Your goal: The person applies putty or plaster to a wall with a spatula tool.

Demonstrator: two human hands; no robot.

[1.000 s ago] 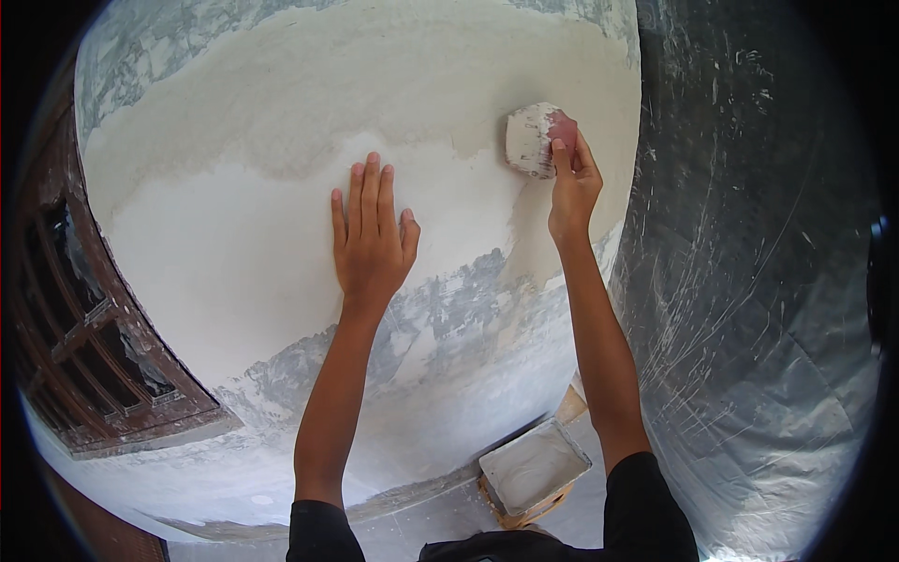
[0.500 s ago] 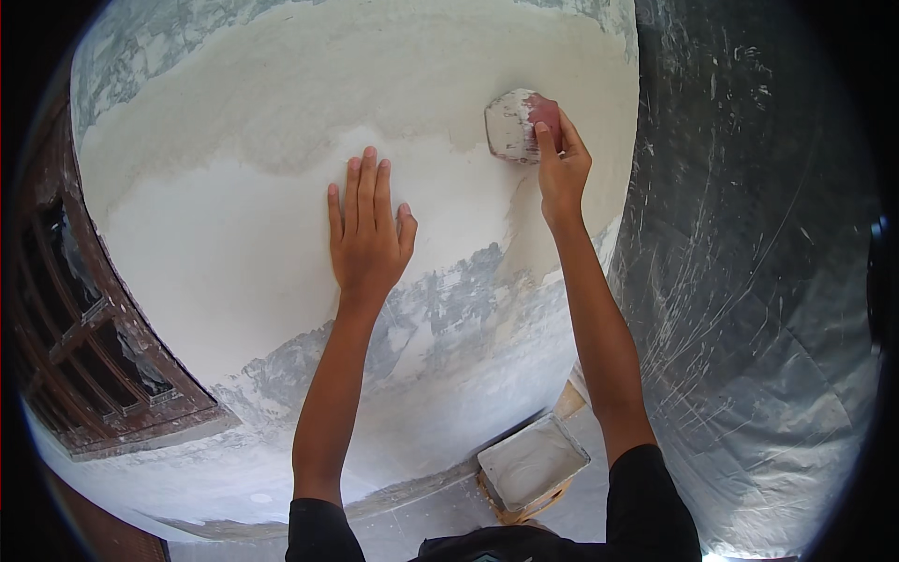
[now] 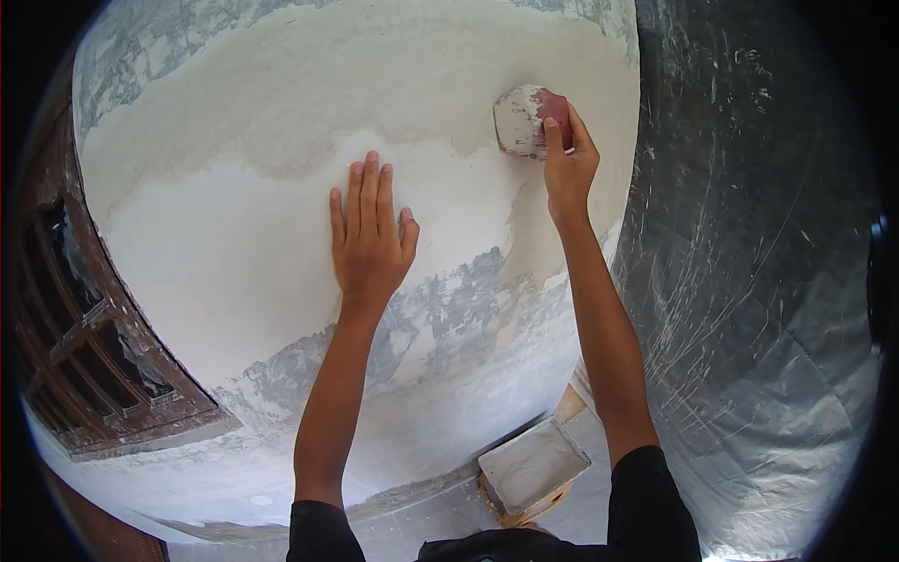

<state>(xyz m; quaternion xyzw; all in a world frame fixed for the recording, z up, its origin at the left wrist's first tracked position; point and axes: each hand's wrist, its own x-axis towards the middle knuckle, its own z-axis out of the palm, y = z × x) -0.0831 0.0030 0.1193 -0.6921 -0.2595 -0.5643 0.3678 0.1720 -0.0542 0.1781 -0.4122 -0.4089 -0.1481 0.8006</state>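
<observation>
A wall (image 3: 234,253) in front of me is coated with pale plaster, smooth white in the middle and beige above, with bare grey patches along its lower part. Flat against the white area lies my left hand (image 3: 373,244), its fingers stretched out and holding nothing. Up and to the right, my right hand (image 3: 573,173) grips a putty scraper (image 3: 524,124) with a reddish end and a plaster-smeared, pale face. The scraper is at the wall's beige coat; whether its whole edge touches cannot be made out. My fingers cover part of its reddish end.
A tray of wet plaster (image 3: 536,466) sits on a yellowish stand (image 3: 524,513) at the wall's foot. A brown wooden window frame with bars (image 3: 103,337) is set at the left. Dark, splattered plastic sheeting (image 3: 740,281) hangs along the right.
My right hand has shifted slightly to the right with the scraper. My left hand stays flat on the wall in nearly the same place.
</observation>
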